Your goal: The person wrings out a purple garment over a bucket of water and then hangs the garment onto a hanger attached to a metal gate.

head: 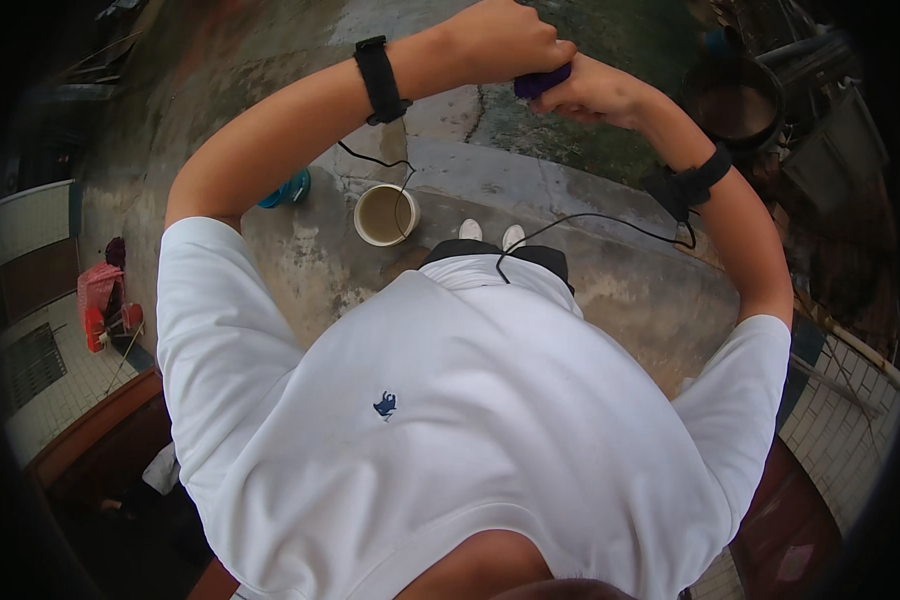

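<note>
Both arms reach out ahead of my chest, and my hands meet at the top of the view. A small bunched purple cloth [544,81] shows between them. My left hand [514,37] is closed in a fist at the cloth's upper end. My right hand [589,91] grips it from the other side, fingers curled. Most of the cloth is hidden inside the hands. Below and to the left stands a white bucket [355,217] holding murky water [382,210].
A blue bucket [289,189] is partly hidden by my left arm. Black cables [600,215] run from the wrist straps [381,79]. At right sits a large dark tub [731,105] among clutter. Red items [101,300] lie by a tiled wall [67,360] at left.
</note>
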